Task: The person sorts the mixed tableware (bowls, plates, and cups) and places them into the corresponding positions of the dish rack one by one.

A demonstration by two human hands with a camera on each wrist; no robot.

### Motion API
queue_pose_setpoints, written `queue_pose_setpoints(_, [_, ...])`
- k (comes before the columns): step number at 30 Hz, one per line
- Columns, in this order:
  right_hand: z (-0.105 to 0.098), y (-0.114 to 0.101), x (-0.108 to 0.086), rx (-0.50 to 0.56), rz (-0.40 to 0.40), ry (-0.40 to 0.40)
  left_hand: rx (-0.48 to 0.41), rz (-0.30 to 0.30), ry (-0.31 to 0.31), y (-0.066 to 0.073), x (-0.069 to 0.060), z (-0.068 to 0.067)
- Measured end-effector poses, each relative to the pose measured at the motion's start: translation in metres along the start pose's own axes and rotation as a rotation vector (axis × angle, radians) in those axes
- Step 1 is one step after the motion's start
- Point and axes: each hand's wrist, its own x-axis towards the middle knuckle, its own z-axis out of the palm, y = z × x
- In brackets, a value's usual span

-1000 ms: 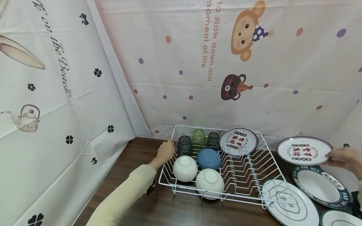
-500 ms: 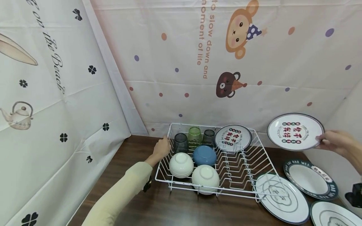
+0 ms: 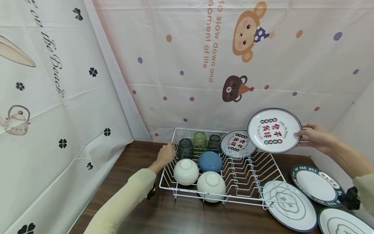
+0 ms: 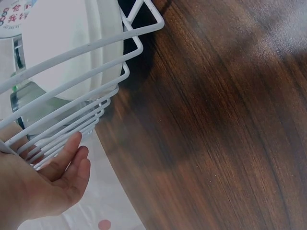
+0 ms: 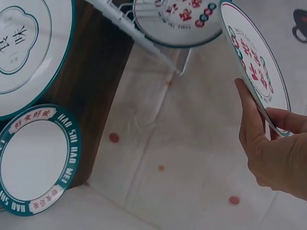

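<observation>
right hand is pinching raised plate by its right edge, upper right of rack, which left hand is gripping at left.

Dark wood-grain table, white wire rack, three plates lying alongside

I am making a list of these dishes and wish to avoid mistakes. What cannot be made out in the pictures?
Head view: upper right part of the standing plate, behind the raised plate in the right hand.
Head view: part of the lower-right plate, cut off by the picture's edge.
Head view: insides of the white bowls, hidden because they sit upside down.
Left wrist view: part of the left hand, behind the rack.
</observation>
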Motion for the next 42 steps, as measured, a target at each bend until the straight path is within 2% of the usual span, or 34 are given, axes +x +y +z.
queue_pose_setpoints(5, [0.03, -0.011, 0.006, -0.075, -0.095, 0.015, -0.005, -0.004, 0.023, -0.002, -0.002, -0.003])
queue_pose_setpoints(11, [0.058, -0.021, 0.007, -0.08, -0.133, 0.037, -0.015, -0.017, 0.016, -0.001, -0.002, 0.0])
queue_pose_setpoints(18, [0.074, -0.023, 0.0, -0.105, -0.18, 0.059, -0.014, -0.007, 0.003, 0.002, -0.002, 0.01])
queue_pose_setpoints(21, [0.081, -0.023, -0.004, -0.112, -0.178, 0.058, 0.017, 0.004, 0.024, 0.006, -0.004, 0.012])
queue_pose_setpoints(29, [0.105, -0.028, -0.014, -0.066, -0.203, 0.01, 0.067, 0.016, 0.028, 0.008, -0.004, 0.006])
queue_pose_setpoints(35, [0.118, -0.028, -0.018, -0.034, -0.216, 0.003, 0.077, -0.012, -0.015, 0.003, -0.001, 0.001])
queue_pose_setpoints(38, [0.122, -0.026, -0.019, -0.022, -0.222, 0.007, 0.13, 0.0, -0.019, 0.003, 0.001, -0.002])
queue_pose_setpoints(42, [0.125, -0.024, -0.02, -0.009, -0.22, 0.004, 0.251, 0.048, 0.015, 0.008, 0.002, -0.008])
